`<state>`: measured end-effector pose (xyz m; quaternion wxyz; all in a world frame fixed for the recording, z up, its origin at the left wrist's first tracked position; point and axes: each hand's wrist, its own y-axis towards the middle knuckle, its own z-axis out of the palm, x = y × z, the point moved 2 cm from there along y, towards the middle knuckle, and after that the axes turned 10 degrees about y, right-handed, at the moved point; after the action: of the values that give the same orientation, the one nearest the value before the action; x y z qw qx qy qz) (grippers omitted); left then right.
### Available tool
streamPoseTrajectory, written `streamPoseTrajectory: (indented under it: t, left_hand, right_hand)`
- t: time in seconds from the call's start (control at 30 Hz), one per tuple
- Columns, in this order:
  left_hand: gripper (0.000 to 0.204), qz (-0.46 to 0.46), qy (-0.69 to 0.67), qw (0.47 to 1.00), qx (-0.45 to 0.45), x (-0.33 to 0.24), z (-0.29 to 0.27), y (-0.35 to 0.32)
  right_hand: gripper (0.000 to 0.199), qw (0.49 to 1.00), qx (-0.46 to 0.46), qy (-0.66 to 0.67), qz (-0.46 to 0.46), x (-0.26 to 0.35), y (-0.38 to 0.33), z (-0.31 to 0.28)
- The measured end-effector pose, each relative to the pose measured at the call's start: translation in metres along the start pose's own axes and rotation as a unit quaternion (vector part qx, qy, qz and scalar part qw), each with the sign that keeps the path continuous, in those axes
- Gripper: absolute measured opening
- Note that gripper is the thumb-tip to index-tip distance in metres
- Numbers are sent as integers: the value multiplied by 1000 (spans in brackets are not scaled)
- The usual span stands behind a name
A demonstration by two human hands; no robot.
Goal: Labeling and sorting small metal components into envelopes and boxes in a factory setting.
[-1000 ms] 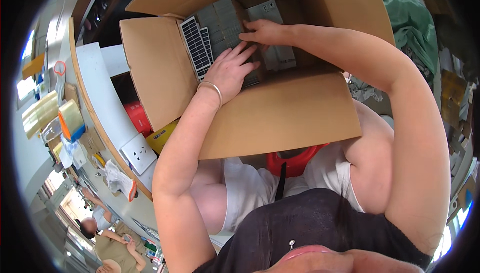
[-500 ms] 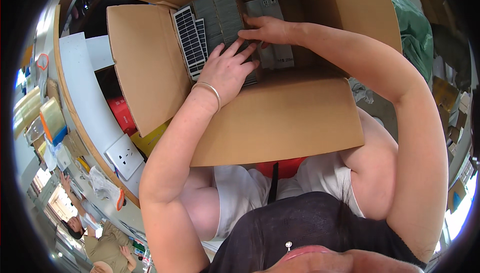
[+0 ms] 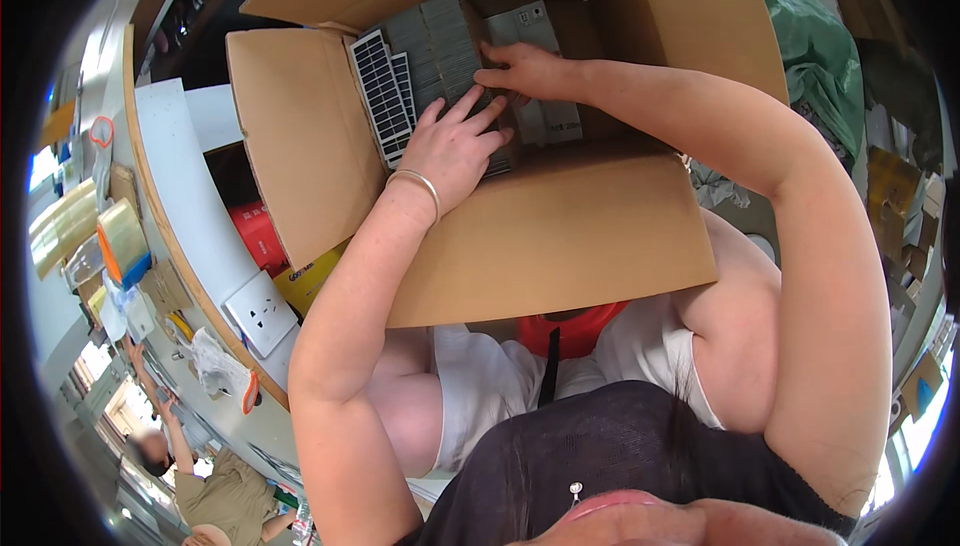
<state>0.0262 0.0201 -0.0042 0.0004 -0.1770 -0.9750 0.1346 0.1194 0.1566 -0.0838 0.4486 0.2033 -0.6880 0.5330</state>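
Little has shifted: our left hand, fingers apart, and right hand, grip clamped or not we cannot tell, stay at the grey stack inside the carton, so work remains there.

cardboard box: matt, smooth brown board. stacked slabs: dull grey, finely ridged along their packed edges; exact material not discernible. gridded panels: dark, smooth faces with pale lines. inner carton: smooth, pale grey, paperboard-like. bangle: polished, metallic. sheeting: green plastic, creased, with a slight sheen. socket plate: smooth white plastic. shorts: soft, wrinkled white cloth. top: dark, thin fabric.
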Motion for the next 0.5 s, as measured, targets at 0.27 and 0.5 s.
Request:
streamPoseTrajectory:
  t: [0.27,0.5]
  left_hand:
    - [33,3,-36,999,-18,3,2,3]
    - [35,16,-14,999,-46,2,0,5]
  right_hand:
    - [72,998,-3,-55,-27,3,0,1]
    - [74,988,-35,-132,-76,2,0,4]
